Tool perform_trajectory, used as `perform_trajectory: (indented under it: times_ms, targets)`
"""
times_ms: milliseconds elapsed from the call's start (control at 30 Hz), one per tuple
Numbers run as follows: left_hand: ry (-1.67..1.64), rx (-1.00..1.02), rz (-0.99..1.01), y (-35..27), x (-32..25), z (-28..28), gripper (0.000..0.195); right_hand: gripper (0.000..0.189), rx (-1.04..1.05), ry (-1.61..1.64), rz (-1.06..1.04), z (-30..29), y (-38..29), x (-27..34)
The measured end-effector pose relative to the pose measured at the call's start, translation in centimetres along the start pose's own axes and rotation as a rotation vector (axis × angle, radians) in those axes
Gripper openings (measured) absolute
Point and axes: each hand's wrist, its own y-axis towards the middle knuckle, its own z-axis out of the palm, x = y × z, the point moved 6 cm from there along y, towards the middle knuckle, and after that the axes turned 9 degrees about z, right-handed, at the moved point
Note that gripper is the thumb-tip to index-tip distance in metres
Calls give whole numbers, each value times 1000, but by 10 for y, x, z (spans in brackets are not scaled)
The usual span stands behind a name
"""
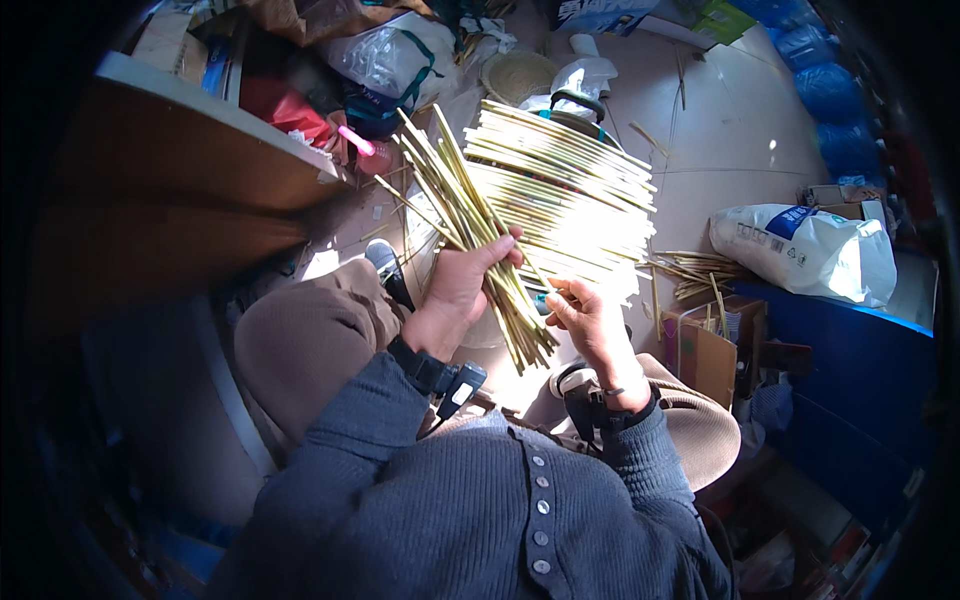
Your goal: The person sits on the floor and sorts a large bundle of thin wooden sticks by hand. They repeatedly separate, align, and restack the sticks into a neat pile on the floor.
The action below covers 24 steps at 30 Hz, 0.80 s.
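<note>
My left hand is wrapped around a loose bundle of dry plant stalks, thumb across the top. The bundle slants from upper left to lower right, and its lower ends fan out over my lap. Beside it, the fingertips of my right hand pinch the lower end of one thin stalk that runs along the bundle's right side. Beyond my hands, a row of similar stalks lies side by side with bits of teal cord among them. Strong sunlight washes out the row's lower right part.
A wooden panel stands at left, near a pink bottle. More cut stalks lie on the floor at right, by a cardboard box. A white plastic bag rests on a blue cabinet. A round woven item sits farther back.
</note>
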Motion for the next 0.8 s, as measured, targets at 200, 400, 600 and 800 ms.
perform_trajectory:
  times_ms: [200, 400, 600, 800]
  targets:
    - [-1, 45, 108, -4, -9, 9, 21, 18, -576, -527, -750, -61, 24, 92]
    - [46, 12, 127, 1, -12, 3, 18, 10, -705, -734, -591, -102, 167, 129]
    - [19, -13, 108, 2, -11, 3, 19, 17, -653, -855, -542, -97, 220, 121]
    - [11, -16, 122, 5, -7, 2, 19, 16, -729, -976, -506, -89, 224, 117]
